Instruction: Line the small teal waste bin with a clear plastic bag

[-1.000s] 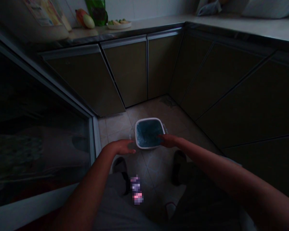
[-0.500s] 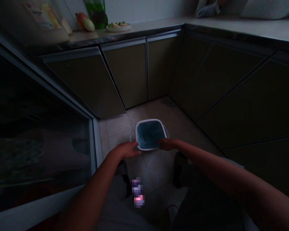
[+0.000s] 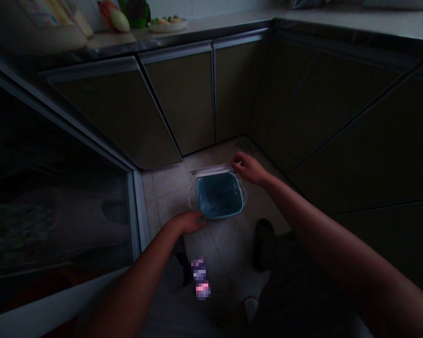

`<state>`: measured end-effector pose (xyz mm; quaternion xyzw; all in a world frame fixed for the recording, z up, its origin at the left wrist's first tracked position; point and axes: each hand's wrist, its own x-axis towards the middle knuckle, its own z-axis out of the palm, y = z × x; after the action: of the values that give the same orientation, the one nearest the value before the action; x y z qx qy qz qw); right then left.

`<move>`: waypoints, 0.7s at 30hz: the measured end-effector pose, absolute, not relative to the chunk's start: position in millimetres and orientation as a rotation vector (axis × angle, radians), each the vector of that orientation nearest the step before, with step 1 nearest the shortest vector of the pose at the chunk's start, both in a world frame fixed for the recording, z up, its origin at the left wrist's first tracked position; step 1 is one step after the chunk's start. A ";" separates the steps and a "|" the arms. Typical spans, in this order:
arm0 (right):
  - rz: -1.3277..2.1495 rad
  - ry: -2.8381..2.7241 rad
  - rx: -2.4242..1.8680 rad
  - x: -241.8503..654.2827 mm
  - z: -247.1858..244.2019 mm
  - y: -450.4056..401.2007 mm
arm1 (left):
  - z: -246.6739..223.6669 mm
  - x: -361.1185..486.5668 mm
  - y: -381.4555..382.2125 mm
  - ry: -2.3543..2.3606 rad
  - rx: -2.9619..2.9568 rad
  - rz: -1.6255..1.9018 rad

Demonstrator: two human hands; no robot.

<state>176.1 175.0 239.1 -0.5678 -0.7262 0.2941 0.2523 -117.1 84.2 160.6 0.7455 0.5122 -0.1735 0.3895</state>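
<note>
Bin (image 3: 220, 197), one, teal inside, on the floor (image 3: 169, 180). Two hands: right hand (image 3: 247, 168) grips one pale frame (image 3: 211, 170) beyond it; left hand (image 3: 189, 222) beside its near-left corner, grip unclear.

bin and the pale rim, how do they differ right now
The bin looks blue-green; the rim is pale.
The bin stands opening upward; the rim shows nearly edge-on behind it.
The bin is deep; the rim is thin.
The bin has the left hand by its near corner; the rim is in the right hand.
</note>
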 end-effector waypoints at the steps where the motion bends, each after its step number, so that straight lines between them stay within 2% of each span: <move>1: 0.721 -1.967 -1.540 175.4 238.0 179.4 | 155.5 -117.3 83.6 1.308 1.883 -0.450; 5: 0.605 -1.949 -1.528 173.8 226.5 196.9 | 138.5 -120.4 80.0 1.342 1.862 -0.509; 11: 0.667 -1.938 -1.621 171.2 211.3 220.0 | 123.9 -127.4 72.0 1.317 1.838 -0.632; 21: 0.656 -1.942 -1.834 154.3 219.0 229.6 | 108.3 -136.6 60.7 1.369 1.804 -0.595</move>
<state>154.3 229.6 219.0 -0.6541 -0.6925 0.2340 0.1944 -136.6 60.7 108.3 0.7095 0.5386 -0.2339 0.3896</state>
